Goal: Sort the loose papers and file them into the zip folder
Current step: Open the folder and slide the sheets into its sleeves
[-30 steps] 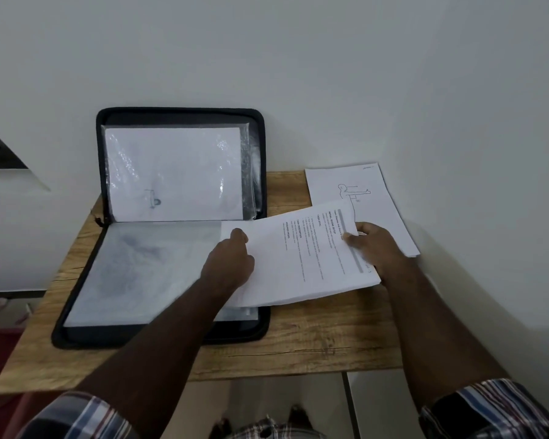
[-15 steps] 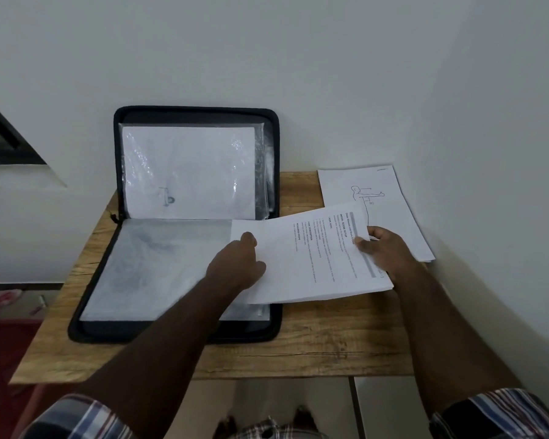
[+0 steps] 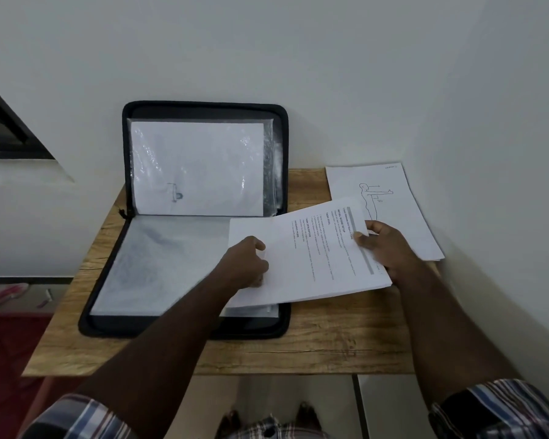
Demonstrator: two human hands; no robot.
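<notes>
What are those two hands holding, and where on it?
Both hold one printed sheet: the left hand grips its left part, over the open zip folder, and the right hand pinches its right edge.

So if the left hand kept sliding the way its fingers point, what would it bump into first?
Probably the printed sheet it already grips at the left edge. The left hand points right, toward the right hand holding the far edge. Depth is hard to judge.

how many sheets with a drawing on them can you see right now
2. One drawing sheet sits in a plastic sleeve in the upright half of the zip folder. The other, a standing figure, tops the loose pile at the table's right. Sheets underneath may hide more.
</notes>
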